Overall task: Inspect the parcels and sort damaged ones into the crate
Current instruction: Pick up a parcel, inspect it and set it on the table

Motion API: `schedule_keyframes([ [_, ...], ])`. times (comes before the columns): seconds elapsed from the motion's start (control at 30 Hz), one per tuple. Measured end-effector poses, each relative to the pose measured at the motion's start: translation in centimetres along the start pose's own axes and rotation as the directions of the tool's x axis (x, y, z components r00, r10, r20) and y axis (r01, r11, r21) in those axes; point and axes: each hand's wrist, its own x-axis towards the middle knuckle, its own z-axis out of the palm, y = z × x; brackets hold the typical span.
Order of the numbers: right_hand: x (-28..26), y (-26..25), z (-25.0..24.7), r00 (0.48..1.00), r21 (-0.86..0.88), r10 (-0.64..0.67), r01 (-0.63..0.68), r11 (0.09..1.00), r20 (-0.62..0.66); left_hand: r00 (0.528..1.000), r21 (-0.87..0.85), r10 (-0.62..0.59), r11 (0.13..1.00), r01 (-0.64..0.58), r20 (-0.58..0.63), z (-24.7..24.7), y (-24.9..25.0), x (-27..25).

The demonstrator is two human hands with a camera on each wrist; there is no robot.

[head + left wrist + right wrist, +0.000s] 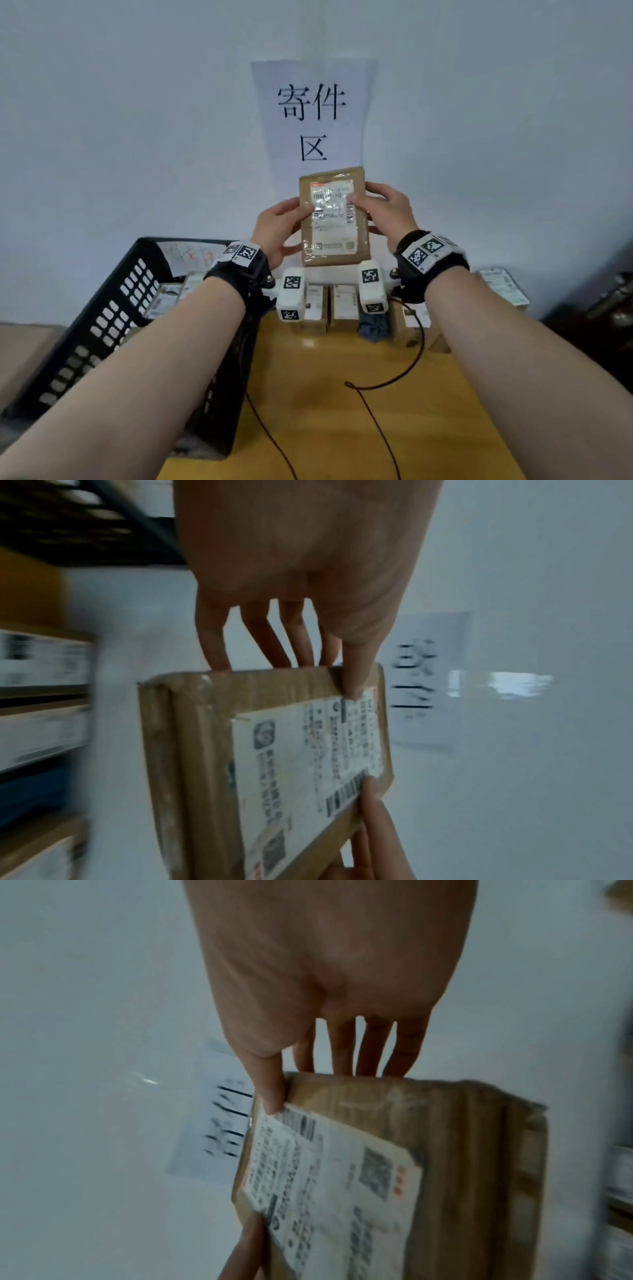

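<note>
- Both hands, left (278,229) and right (386,209), take a grip on one parcel (335,219) by its side edges, label facing the person, raised above the desk (342,394).
- Inspection under way: the crate (113,318) at left already holds parcels; a row (337,305) waits by the wall.
- Only the wrist views show the parcel's taped edges; the right one shows a scuffed corner (527,1107).

My wooden table (342,394) carries a row of parcels (344,305) along the wall, a black crate (113,308) at its left edge, and loose cables (387,387).
</note>
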Motion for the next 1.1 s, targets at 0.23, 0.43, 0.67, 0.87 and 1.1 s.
schedule_keyframes([
  [0.23,-1.2,-10.6,-0.9,0.953,0.190,-0.297,0.304,0.933,-0.065,0.930,-0.021,0.342,0.939,-0.343,0.133,1.0,11.9,-1.1],
  [0.43,-2.3,-16.0,-2.0,0.896,0.221,-0.433,0.444,0.868,-0.100,0.859,-0.040,0.473,0.879,-0.475,0.194,2.3,18.0,-2.5],
  [0.67,-3.1,-19.6,-2.4,0.842,0.268,-0.521,0.538,0.799,-0.138,0.802,-0.126,0.552,0.833,-0.538,0.229,3.2,21.4,-3.0],
  [0.87,-3.5,-21.4,-2.4,0.820,0.321,-0.551,0.569,0.757,-0.153,0.775,-0.198,0.584,0.812,-0.550,0.241,3.1,23.0,-3.3],
  [1.1,-3.6,-21.9,-2.1,0.809,0.305,-0.543,0.588,0.750,-0.223,0.848,-0.039,0.479,0.874,-0.484,0.228,3.3,23.9,-3.8],
])
